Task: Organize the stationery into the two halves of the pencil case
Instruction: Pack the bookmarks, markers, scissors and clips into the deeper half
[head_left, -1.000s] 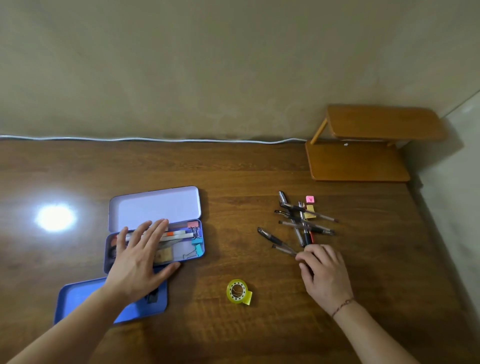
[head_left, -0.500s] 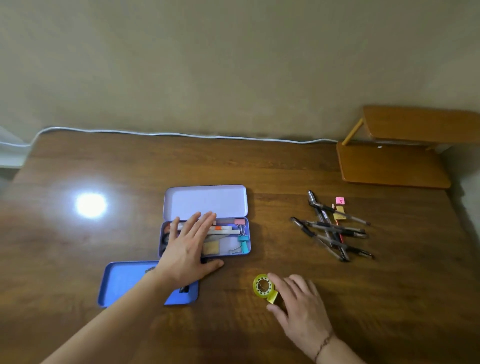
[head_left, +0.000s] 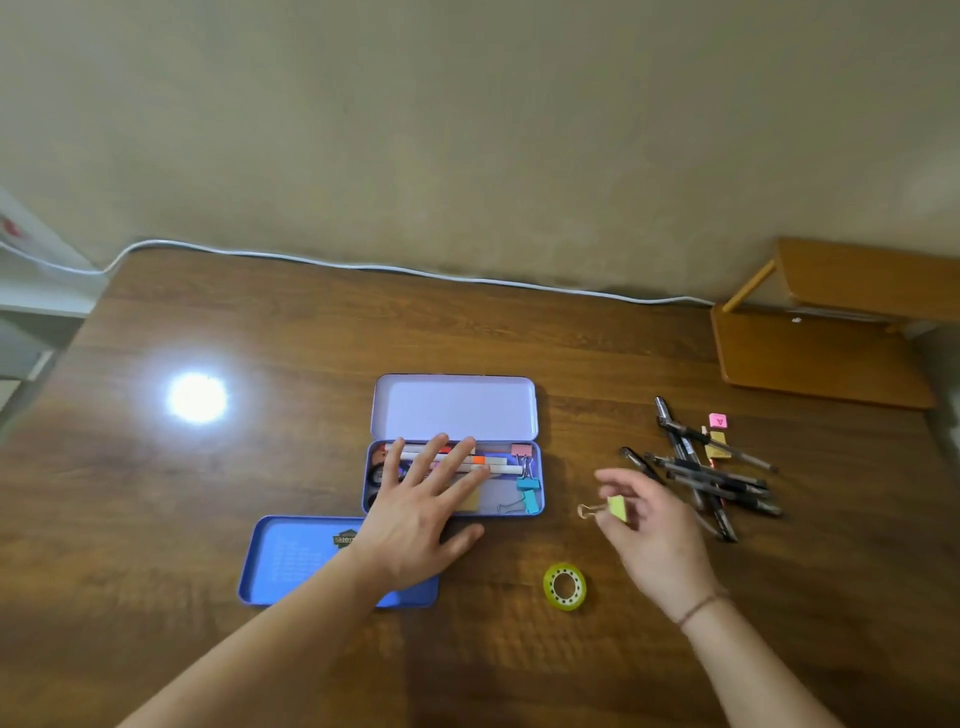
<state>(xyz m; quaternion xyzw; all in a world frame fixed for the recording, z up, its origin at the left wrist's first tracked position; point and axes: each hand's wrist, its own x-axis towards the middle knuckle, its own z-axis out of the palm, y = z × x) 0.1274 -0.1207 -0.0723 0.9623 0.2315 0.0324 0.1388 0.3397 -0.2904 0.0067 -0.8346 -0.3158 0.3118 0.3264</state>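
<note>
An open lilac pencil case (head_left: 453, 410) lies mid-table, its lid tilted back and its tray holding markers, a pink clip and blue binder clips (head_left: 529, 493). My left hand (head_left: 421, 512) rests flat with spread fingers across the tray's left part. A blue tin half (head_left: 291, 561) lies in front of it, partly under my left forearm. My right hand (head_left: 649, 530) hovers right of the case, pinching a yellow-green binder clip (head_left: 615, 508). A pile of dark pens (head_left: 701, 470) with small sticky notes (head_left: 718, 428) lies further right. A yellow-green tape roll (head_left: 564, 585) sits near the front.
A wooden stand (head_left: 821, 353) sits at the table's back right corner. A white cable (head_left: 395, 268) runs along the wall at the table's far edge. A bright lamp glare (head_left: 197, 397) marks the table at the left.
My right hand moved from the pen pile to the tape roll, then lifted with the yellow-green binder clip that lay beside the roll. My left hand stayed on the case; the view shifted.
</note>
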